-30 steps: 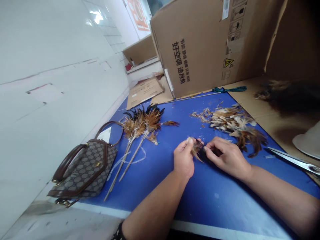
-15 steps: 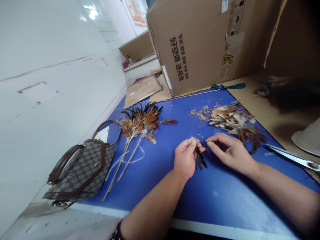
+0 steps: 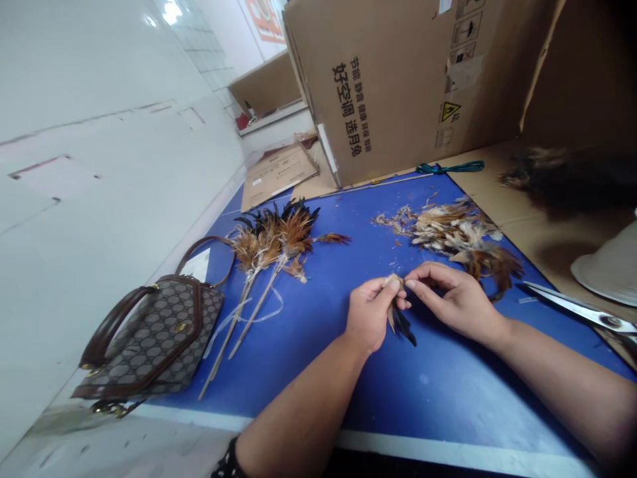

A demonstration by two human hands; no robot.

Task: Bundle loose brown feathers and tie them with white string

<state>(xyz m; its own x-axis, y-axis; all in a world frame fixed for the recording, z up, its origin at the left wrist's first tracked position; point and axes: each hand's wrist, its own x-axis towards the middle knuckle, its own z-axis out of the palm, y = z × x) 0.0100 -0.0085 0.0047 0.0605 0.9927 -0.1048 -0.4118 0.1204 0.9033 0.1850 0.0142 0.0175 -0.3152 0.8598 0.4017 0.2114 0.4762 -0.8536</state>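
Note:
Over the blue tabletop [image 3: 308, 345], my left hand [image 3: 371, 312] pinches a small bunch of dark feathers [image 3: 404, 324], whose tips hang down below the fingers. My right hand [image 3: 450, 299] is closed in a pinch right beside the left fingertips; what lies between its thumb and forefinger is too small to make out. Behind the right hand spreads a heap of loose brown and white feathers [image 3: 448, 229]. Left of my hands lie feather bundles on sticks [image 3: 273, 239], with a clear ribbon [image 3: 269, 307] across the sticks.
Scissors [image 3: 582, 304] lie at the right edge, near a white rounded object [image 3: 607, 269]. A patterned handbag [image 3: 159, 332] stands at the left. A large cardboard box [image 3: 398, 93] rises at the back, with a green cord [image 3: 450, 167] before it. Dark feathers [image 3: 572, 176] lie on cardboard at far right.
My right fingertips have come closer to the left ones and closed into a pinch. The dark feathers hang slightly lower. The whole view has shifted a little.

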